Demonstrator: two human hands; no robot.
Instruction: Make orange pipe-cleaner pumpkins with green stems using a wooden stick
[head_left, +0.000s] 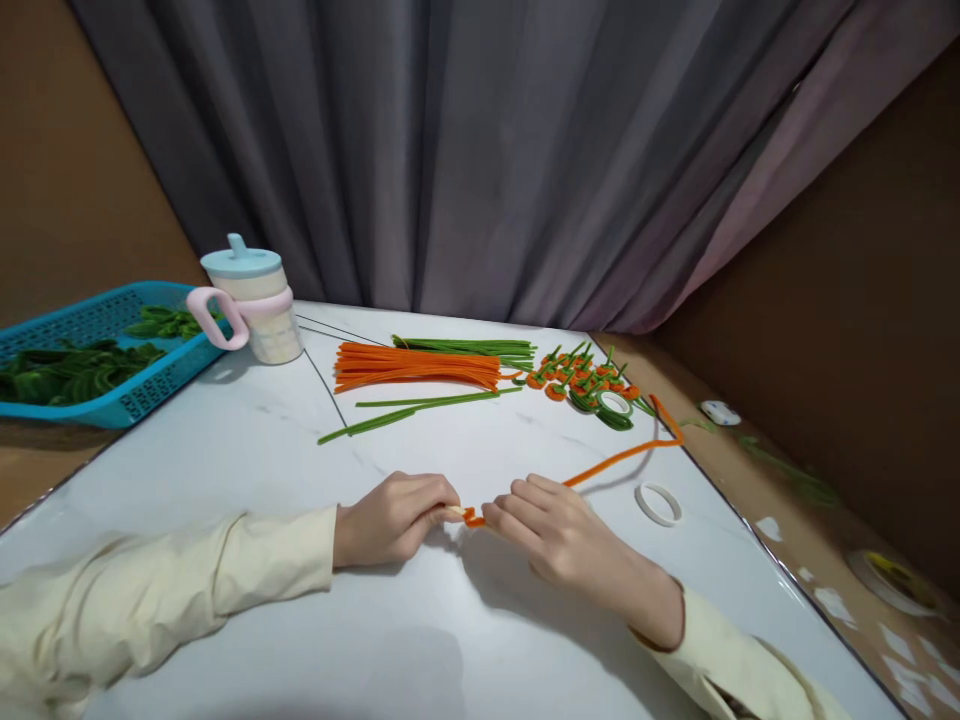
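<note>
From left hand past right hand runs an orange strip, each grip pinched on it.

1. The bent strip is bright orange.
2. The thick bundle has the same orange; the rear bundle is green.
3. The small round pieces are orange, with green stems.
4. The counter is white, with faint grey veins and thin dark lines.
5. The cup is whitish, its lid light blue, its handle pink.
6. The basket is blue, the leaves inside are green.
7. The curtain is grey, pinkish toward the right.
8. The sleeves are cream.
</note>
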